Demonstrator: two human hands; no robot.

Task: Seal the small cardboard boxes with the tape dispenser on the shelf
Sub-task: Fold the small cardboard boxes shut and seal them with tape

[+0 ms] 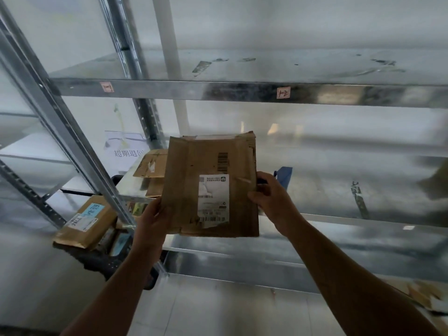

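Observation:
A flattened brown cardboard box point(191, 180) with a white shipping label is held up in front of the metal shelf point(339, 224). My left hand point(152, 221) grips its lower left corner. My right hand point(271, 200) grips its right edge at mid-height. Behind the right hand a blue object point(284, 175) stands on the shelf, mostly hidden; I cannot tell whether it is the tape dispenser. More flat brown cardboard point(151, 166) lies on the shelf behind the held box.
An upper shelf board point(242, 90) carries two small pink tags. Slotted uprights point(80, 151) run diagonally at the left. A dark cart point(106, 260) below left holds labelled parcels point(84, 221). More cardboard point(421, 294) lies at the lower right.

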